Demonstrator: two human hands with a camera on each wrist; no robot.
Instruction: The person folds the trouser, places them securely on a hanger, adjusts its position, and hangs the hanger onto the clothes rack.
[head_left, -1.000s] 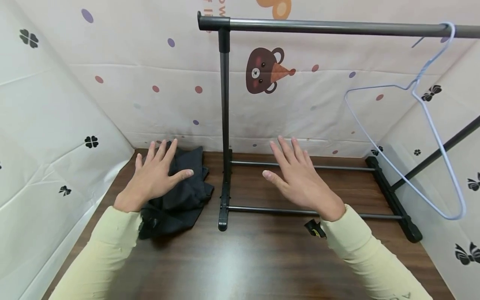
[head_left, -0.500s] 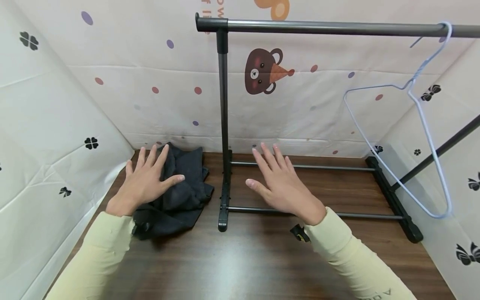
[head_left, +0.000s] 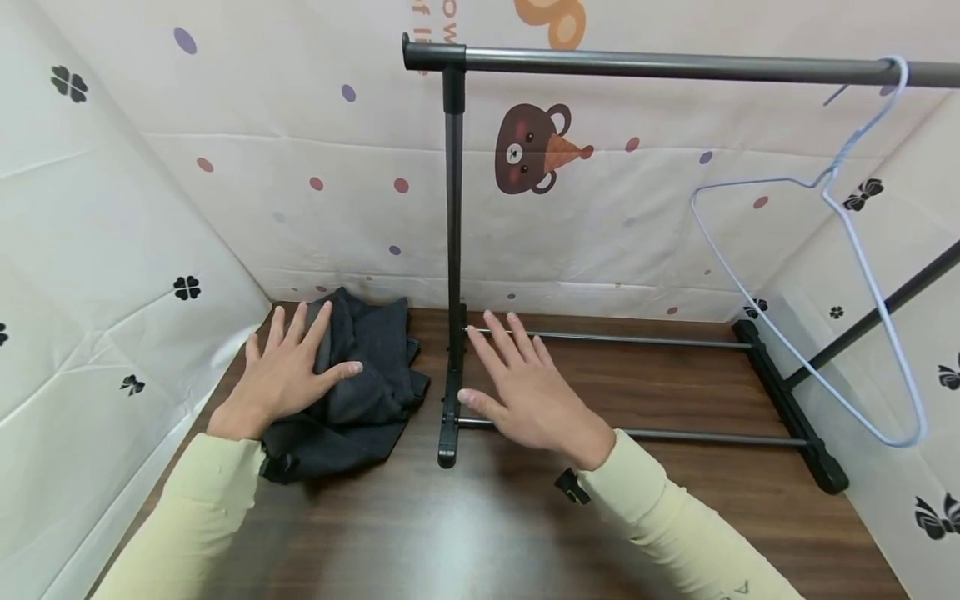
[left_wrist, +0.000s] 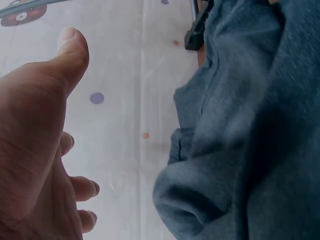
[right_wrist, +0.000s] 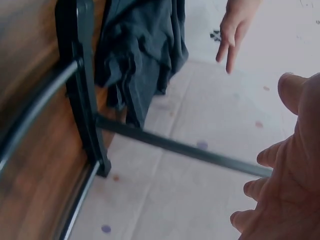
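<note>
My left hand (head_left: 281,379), fingers spread and straight, is over the left part of a crumpled dark garment (head_left: 375,358) on the floor. The left wrist view shows a gap between that hand (left_wrist: 37,135) and the bunched dark garment (left_wrist: 220,135), so it holds nothing. To the right, my right hand (head_left: 528,396) hovers with spread fingers over the lower bars of a black clothes rack (head_left: 453,250). No object is between its fingers. In the right wrist view, the right hand (right_wrist: 285,170) appears apart from the rack's foot (right_wrist: 82,90).
A pale blue wire hanger (head_left: 862,233) hangs from the rack's top rail (head_left: 660,67) at the right. A patterned white cloth backdrop (head_left: 322,108) encloses the wood-look floor (head_left: 442,533). A small black item (head_left: 573,487) shows beside my right wrist.
My right hand has moved left and slightly down toward the rack's left upright. My left hand has shifted a little left and down. The garment stays where it was.
</note>
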